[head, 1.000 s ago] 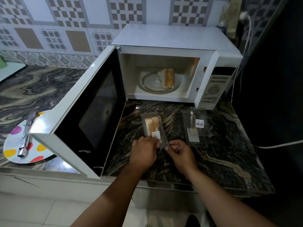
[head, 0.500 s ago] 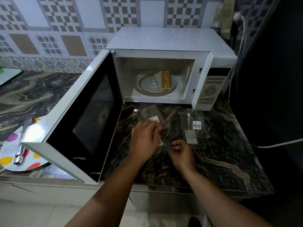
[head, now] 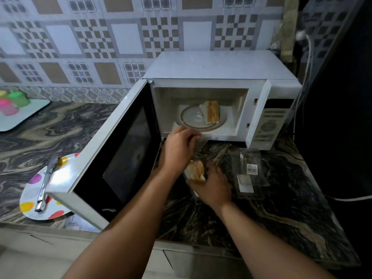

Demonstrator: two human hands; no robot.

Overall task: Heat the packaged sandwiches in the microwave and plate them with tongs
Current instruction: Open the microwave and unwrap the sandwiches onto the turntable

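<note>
The white microwave (head: 219, 65) stands open, its door (head: 120, 150) swung out to the left. One unwrapped sandwich (head: 211, 113) lies on the glass turntable (head: 191, 117). In front of the opening, my left hand (head: 179, 148) grips the clear plastic package (head: 201, 142) and holds it lifted. Just below it, my right hand (head: 213, 184) holds a second sandwich (head: 196, 171), which sticks up bare from my fingers. Left of the door lies a polka-dot plate (head: 30, 204) with metal tongs (head: 45, 186) on it.
An empty clear package with a barcode label (head: 249, 170) lies on the dark marble counter (head: 281, 208) at the right. The open door covers part of the plate. A white cable (head: 350, 198) runs along the right. Coloured cups (head: 12, 101) stand on a tray far left.
The package has come open. My left hand has lifted the clear plastic up toward the microwave, and the sandwich now shows bare in my right hand.
</note>
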